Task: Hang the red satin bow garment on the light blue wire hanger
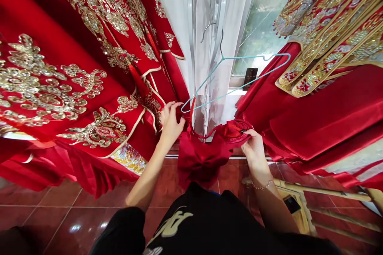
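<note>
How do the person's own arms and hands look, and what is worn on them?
Both forearms are bare. The left hand and the right hand wear no gloves. A thin bracelet of small beads circles the right wrist. The black top below carries a cream print.

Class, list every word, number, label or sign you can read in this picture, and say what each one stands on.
No text here reads clearly.
Black top: pale stylised mark, partly cut off, not legible.
Dark device on the window sill: faint light marks on its face, too small to read.
Red garment, held by the left hand and right hand: no lettering shows.
</note>
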`<action>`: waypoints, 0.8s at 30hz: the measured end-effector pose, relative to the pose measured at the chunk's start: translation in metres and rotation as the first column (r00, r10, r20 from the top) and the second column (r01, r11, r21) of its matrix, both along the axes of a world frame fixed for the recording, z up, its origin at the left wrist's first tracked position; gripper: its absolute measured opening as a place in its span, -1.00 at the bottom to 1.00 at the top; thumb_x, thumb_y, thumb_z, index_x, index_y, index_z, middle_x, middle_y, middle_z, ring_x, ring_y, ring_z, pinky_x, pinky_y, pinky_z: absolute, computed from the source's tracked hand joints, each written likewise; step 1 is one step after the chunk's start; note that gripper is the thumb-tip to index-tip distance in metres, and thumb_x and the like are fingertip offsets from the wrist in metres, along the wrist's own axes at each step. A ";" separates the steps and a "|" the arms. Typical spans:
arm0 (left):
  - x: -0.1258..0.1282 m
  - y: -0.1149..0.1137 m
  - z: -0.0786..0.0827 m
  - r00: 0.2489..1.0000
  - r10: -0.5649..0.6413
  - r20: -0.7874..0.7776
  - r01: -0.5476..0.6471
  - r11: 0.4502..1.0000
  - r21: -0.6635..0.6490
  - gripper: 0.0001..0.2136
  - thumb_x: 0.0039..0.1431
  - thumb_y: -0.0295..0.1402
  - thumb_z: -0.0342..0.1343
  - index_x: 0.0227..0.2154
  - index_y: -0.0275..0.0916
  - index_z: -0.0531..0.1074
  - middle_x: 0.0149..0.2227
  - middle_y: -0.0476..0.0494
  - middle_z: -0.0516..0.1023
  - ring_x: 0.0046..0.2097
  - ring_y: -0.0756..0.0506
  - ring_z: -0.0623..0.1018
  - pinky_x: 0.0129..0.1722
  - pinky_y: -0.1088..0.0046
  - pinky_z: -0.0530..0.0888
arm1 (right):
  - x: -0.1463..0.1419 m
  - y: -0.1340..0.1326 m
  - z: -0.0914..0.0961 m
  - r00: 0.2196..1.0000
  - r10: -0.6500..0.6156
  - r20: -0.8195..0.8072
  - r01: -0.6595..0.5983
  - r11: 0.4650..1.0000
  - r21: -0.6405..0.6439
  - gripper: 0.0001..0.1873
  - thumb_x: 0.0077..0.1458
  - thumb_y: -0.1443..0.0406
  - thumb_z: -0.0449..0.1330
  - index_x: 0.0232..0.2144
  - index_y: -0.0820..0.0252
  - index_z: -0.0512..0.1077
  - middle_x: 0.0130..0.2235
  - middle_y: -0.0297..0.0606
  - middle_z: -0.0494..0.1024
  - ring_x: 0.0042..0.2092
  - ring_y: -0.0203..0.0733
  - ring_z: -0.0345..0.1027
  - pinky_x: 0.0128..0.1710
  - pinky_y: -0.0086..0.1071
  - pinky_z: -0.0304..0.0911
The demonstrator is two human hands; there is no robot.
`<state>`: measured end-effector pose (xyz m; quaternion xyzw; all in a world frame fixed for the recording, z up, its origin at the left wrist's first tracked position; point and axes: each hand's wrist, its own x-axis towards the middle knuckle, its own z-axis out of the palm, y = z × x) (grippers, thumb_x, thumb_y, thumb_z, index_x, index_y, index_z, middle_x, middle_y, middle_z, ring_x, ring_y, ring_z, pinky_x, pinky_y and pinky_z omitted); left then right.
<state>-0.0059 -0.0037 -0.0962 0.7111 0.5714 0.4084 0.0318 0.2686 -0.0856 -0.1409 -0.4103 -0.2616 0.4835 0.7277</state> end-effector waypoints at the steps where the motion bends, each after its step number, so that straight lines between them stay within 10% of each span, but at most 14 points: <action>1: 0.008 -0.002 0.004 1.000 -0.025 -0.002 0.025 0.999 0.034 -0.64 0.15 -0.49 0.08 0.03 -0.17 0.37 0.16 -0.31 0.40 0.24 -0.28 0.36 0.30 -0.03 0.27 | -0.005 -0.005 0.005 1.000 0.003 -0.001 -0.003 1.000 -0.016 -0.75 -0.24 0.46 0.29 -0.45 0.05 0.45 -0.27 -0.40 0.61 -0.21 -0.20 0.48 -0.10 -0.27 0.45; 11: 0.055 -0.003 0.012 0.990 0.061 -0.129 -0.055 0.997 0.055 -0.44 0.24 -0.45 0.01 0.31 -0.24 0.16 0.32 -0.32 0.30 0.22 -0.28 0.45 0.10 0.15 0.57 | -0.035 -0.034 0.026 0.966 0.052 -0.253 -0.085 0.989 -0.122 -0.72 -0.25 0.41 0.27 -0.39 0.04 0.41 -0.35 -0.47 0.54 -0.28 -0.25 0.44 -0.14 -0.32 0.41; 18: 0.058 0.000 0.034 0.915 0.081 -0.396 -0.107 0.993 -0.042 -0.36 0.22 -0.53 0.00 0.38 -0.32 0.10 0.45 -0.34 0.08 0.48 -0.42 -0.04 0.27 -0.13 0.38 | -0.037 -0.051 0.032 0.972 0.036 -0.230 -0.060 0.993 -0.099 -0.75 -0.22 0.42 0.27 -0.41 0.06 0.40 -0.37 -0.47 0.50 -0.32 -0.28 0.39 -0.19 -0.35 0.40; 24: 0.062 -0.006 0.048 0.916 -0.059 -0.397 -0.024 0.979 -0.201 -0.33 0.24 -0.51 -0.01 0.41 -0.33 0.01 0.39 -0.51 0.19 0.26 -0.49 0.35 0.08 -0.18 0.49 | -0.036 -0.053 0.027 0.989 0.020 -0.150 -0.033 0.996 -0.087 -0.80 -0.15 0.40 0.26 -0.41 0.07 0.38 -0.34 -0.44 0.49 -0.35 -0.30 0.34 -0.22 -0.34 0.40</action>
